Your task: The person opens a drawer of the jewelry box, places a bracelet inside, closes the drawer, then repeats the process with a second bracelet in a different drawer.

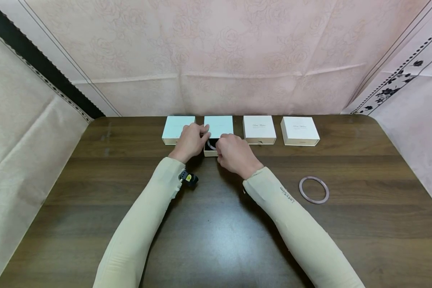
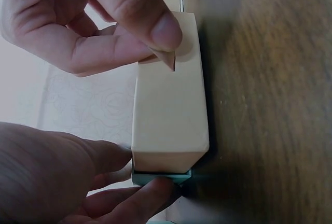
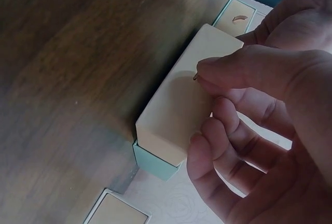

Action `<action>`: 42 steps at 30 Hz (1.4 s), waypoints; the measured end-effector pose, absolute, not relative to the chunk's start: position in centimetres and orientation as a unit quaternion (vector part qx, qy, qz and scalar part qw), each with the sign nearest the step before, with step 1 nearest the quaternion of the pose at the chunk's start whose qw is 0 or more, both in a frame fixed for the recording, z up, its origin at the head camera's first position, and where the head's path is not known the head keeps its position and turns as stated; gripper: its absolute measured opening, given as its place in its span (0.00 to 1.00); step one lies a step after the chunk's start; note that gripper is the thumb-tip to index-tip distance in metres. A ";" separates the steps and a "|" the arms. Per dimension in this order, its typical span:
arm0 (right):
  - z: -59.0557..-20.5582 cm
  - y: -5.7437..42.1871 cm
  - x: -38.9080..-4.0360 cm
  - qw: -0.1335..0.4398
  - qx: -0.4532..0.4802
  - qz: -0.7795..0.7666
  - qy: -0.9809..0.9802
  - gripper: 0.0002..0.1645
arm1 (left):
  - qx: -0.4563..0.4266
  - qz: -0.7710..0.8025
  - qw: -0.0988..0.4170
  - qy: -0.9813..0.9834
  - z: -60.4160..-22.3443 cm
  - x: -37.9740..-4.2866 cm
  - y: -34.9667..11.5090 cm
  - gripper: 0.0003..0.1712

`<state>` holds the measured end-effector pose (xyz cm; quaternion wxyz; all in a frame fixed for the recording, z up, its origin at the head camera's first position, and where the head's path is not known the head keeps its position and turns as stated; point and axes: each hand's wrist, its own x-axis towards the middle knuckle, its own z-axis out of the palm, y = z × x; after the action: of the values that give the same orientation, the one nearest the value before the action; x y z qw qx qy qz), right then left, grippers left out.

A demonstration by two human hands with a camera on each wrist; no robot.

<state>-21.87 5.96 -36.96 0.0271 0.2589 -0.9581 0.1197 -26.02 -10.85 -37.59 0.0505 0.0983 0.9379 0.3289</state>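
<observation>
The second box from the left is a mint drawer box [image 1: 219, 125], its cream drawer [image 1: 211, 153] pulled partly out toward me. Inside the dark-lined drawer shows part of a pale bangle [image 1: 211, 145]; the rest is hidden by my right hand. My right hand [image 1: 236, 154] pinches the small pull tab [image 2: 167, 59] on the drawer front between thumb and index finger. At the box's left side, my left hand [image 1: 191, 141] grips the mint sleeve [image 2: 162, 177], thumb and fingers on opposite sides of it.
Another mint box [image 1: 180, 121] stands just left, partly behind my left hand. To the right are two white boxes, a nearer one [image 1: 259, 128] and a farther one [image 1: 300, 130]. A pale lilac bangle [image 1: 314, 190] lies on the brown table [image 1: 216, 224] beyond my right forearm.
</observation>
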 end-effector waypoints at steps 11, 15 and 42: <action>-36.8 5.7 -22.1 0.024 0.255 0.112 -0.960 0.22 | 0.108 0.327 0.043 0.938 -37.7 -26.1 -11.0 0.20; -36.9 5.7 -22.2 0.022 0.255 0.114 -0.960 0.23 | 0.107 0.328 0.043 0.938 -37.7 -26.1 -11.0 0.20; -36.8 5.6 -22.8 0.013 0.243 0.118 -0.963 0.23 | 0.104 0.323 0.034 0.940 -37.9 -26.1 -10.9 0.20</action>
<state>-22.83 5.55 -36.77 0.0127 0.2433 -0.9627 0.1175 -26.15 -10.86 -37.91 0.0339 0.1041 0.9399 0.3234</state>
